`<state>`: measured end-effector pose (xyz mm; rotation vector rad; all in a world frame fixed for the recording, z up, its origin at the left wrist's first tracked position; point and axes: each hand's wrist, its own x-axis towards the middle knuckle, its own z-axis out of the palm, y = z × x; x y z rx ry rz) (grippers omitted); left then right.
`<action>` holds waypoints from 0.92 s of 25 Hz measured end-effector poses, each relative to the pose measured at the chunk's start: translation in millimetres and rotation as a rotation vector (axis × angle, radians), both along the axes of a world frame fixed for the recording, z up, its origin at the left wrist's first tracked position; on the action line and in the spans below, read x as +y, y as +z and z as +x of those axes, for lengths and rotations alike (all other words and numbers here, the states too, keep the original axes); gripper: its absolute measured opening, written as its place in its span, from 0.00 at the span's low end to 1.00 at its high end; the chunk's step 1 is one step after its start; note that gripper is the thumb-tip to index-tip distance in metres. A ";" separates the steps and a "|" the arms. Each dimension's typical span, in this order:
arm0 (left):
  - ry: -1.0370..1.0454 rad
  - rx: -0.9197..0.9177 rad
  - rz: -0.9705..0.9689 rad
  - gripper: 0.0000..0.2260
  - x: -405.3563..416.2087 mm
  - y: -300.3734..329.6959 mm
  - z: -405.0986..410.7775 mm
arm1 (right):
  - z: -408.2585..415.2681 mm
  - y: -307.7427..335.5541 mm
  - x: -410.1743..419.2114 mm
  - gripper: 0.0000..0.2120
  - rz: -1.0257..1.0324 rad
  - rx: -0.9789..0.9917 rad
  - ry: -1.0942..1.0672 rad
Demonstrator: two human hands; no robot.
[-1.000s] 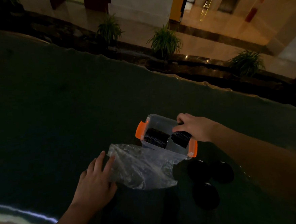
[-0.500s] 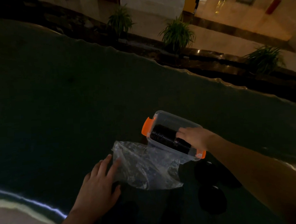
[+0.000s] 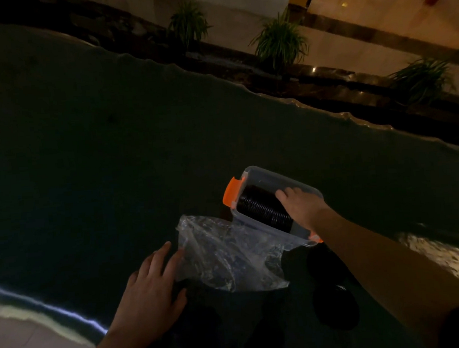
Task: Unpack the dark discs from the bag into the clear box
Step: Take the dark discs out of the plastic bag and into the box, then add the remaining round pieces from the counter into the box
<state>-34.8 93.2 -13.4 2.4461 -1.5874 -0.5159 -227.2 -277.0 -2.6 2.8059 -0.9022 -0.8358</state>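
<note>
A clear box [image 3: 274, 174] with orange clips stands on the dark table. Inside it lies a row of dark discs [image 3: 263, 209] standing on edge. My right hand [image 3: 301, 205] reaches into the box and presses on the right end of that row, fingers spread over the discs. A crumpled clear plastic bag [image 3: 228, 255] lies just in front of the box, partly over its near wall. My left hand [image 3: 152, 290] rests flat on the table with its fingertips touching the bag's left edge. Loose dark discs [image 3: 336, 306] lie on the table under my right forearm.
The dark table [image 3: 113, 154] stretches far to the left and back, with a wavy far edge. Beyond it are potted plants [image 3: 279, 42] and a lit tiled floor. A bright strip marks the table's near left edge.
My right hand brought a stack of discs down into the box and pushed it against the discs lying there, making one row. The left hand stayed at the bag.
</note>
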 end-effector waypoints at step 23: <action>-0.492 -0.152 0.100 0.24 -28.5 1.5 41.5 | -101.4 79.6 83.0 0.32 -0.041 -0.369 -0.348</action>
